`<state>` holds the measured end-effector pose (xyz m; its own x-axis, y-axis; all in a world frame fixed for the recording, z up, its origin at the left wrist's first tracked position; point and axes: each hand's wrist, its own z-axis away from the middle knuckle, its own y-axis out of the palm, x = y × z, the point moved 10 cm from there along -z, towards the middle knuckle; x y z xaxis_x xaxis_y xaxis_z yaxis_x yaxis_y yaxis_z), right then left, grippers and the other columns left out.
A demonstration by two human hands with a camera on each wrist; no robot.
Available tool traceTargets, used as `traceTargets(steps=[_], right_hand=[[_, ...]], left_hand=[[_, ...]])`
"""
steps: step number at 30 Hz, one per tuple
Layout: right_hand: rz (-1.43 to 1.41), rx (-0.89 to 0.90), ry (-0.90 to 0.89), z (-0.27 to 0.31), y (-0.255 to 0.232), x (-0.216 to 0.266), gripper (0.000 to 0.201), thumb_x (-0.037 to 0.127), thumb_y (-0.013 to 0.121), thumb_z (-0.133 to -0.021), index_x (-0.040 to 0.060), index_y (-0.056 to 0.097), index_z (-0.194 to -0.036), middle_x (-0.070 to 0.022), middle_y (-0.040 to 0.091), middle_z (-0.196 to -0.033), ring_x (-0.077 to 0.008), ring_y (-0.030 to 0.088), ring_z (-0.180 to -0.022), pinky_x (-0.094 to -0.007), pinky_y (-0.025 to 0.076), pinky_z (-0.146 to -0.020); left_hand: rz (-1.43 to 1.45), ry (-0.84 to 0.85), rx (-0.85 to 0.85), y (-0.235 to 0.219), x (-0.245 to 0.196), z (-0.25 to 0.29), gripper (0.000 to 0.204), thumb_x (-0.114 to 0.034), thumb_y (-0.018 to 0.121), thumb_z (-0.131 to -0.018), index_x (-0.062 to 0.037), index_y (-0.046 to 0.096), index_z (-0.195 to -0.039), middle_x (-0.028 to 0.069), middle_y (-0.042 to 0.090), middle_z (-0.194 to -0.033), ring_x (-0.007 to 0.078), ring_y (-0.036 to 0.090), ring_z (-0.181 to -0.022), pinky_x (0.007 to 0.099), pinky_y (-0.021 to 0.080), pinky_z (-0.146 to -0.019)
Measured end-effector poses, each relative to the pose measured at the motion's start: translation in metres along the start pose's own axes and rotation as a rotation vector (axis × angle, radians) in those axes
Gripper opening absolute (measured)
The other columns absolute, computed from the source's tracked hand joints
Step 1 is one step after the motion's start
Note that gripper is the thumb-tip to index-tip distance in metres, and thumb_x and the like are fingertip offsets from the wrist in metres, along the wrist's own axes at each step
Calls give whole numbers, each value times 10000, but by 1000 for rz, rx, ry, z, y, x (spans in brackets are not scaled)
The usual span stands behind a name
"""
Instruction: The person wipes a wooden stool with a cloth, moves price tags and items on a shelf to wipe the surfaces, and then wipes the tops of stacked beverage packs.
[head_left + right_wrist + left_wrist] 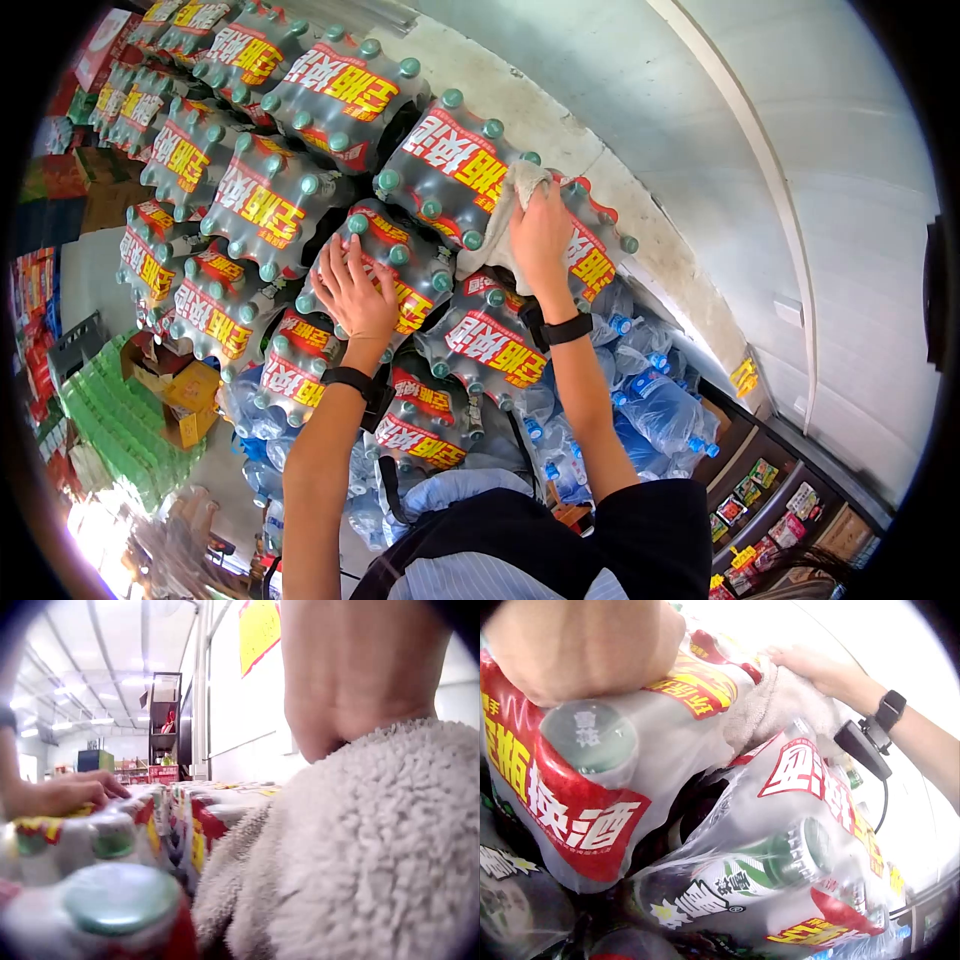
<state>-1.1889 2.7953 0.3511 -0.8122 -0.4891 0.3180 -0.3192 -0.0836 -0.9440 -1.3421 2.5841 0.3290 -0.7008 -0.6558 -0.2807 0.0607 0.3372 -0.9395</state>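
This is a shop, with a pale wall (700,120) along the upper right of the head view and shelves of goods (770,500) in the lower right corner. A big stack of bottle packs (270,190) fills the middle and upper left, each pack wrapped in clear plastic with red and yellow labels and green caps. Below them, near the bottom middle, lie blue water bottles (650,400), and green crates (110,420) sit at the lower left. The left hand (355,295) rests flat on top of one pack (400,265) in the middle, fingers spread and straight, holding nothing. The right hand (540,240) presses a fluffy white cloth (500,205) down on a pack (455,170) just right of the middle; the fingers lie over the cloth, and it looks like a press more than a tight grab. In the right wrist view the cloth (360,855) fills the right side, right under the palm. What could go wrong: the packs sit stacked and a bit tilted, so a hard push could make one slide or tip off. The cloth could also catch on a cap and slip out from under the hand.
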Motion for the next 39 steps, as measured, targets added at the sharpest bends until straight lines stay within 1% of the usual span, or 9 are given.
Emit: traceTargets(steps=[9, 11, 15, 20, 22, 29, 32, 37, 39], right_hand=[[-34, 134, 54, 6, 11, 4, 264, 127, 615, -748, -25, 555, -956, -195, 499, -1036, -354, 520, -963, -432, 438, -766], [128, 28, -456, 1, 11, 64, 290, 146, 635, -731, -10, 563, -965, -175, 468, -1091, -349, 453, -1058, -441, 401, -800], [174, -65, -442, -46, 27, 65, 321, 165, 640, -722, 4, 570, -990, -165, 439, -1164, -348, 394, -1111, -443, 366, -836], [200, -28, -102, -123, 43, 43, 341, 257, 579, -798, 19, 569, -1042, -183, 416, -1238, -342, 448, -1010, -449, 386, -773], [257, -76, -199, -126, 51, 70, 337, 286, 561, -815, 33, 576, -1037, -173, 428, -1223, -341, 454, -992, -450, 391, -742], [142, 2, -506, -76, 42, 101, 227, 254, 560, -805, 69, 624, -920, -141, 464, -1190, -321, 487, -952, -453, 451, -669], [91, 91, -760, 13, 42, 105, 206, 156, 577, -742, 59, 602, -922, -141, 468, -1176, -316, 514, -918, -440, 479, -682], [185, 14, -818, -17, 40, 105, 179, 140, 538, -776, 54, 591, -923, -146, 494, -1122, -333, 518, -922, -419, 472, -718], [137, -34, -559, -61, 39, 103, 161, 140, 537, -778, 53, 588, -904, -121, 504, -1054, -320, 517, -896, -420, 478, -685]], left_hand=[[28, -32, 3, 1, 5, -1, 470, -217, 529, -785, -90, 455, -1231, 131, 391, -1332, 307, 329, -1254, 518, 191, -1021], [37, -32, 22, 2, 5, 1, 464, -221, 528, -785, -90, 460, -1225, 129, 388, -1337, 305, 326, -1257, 518, 185, -1027], [49, -51, 42, 2, 6, 0, 458, -230, 524, -789, -84, 465, -1219, 123, 386, -1340, 297, 325, -1258, 515, 168, -1039], [30, -40, 37, 0, 6, 0, 461, -211, 510, -807, -82, 429, -1243, 119, 378, -1337, 292, 316, -1264, 494, 170, -1041], [31, -21, 12, -2, 4, 0, 462, -208, 516, -802, -83, 433, -1238, 118, 386, -1330, 289, 325, -1258, 493, 178, -1038], [41, -23, -18, -5, 5, 0, 448, -236, 539, -782, -88, 475, -1200, 121, 407, -1315, 297, 345, -1240, 510, 197, -1024], [42, -30, -24, -5, 5, 0, 448, -237, 541, -784, -89, 472, -1201, 123, 412, -1309, 299, 348, -1238, 511, 194, -1026], [60, -26, -37, -7, 6, 0, 455, -242, 549, -782, -88, 472, -1203, 139, 423, -1295, 308, 361, -1226, 518, 202, -1022], [89, -29, -52, -7, 7, 1, 464, -247, 553, -777, -90, 471, -1206, 140, 417, -1296, 306, 355, -1229, 521, 197, -1021]])
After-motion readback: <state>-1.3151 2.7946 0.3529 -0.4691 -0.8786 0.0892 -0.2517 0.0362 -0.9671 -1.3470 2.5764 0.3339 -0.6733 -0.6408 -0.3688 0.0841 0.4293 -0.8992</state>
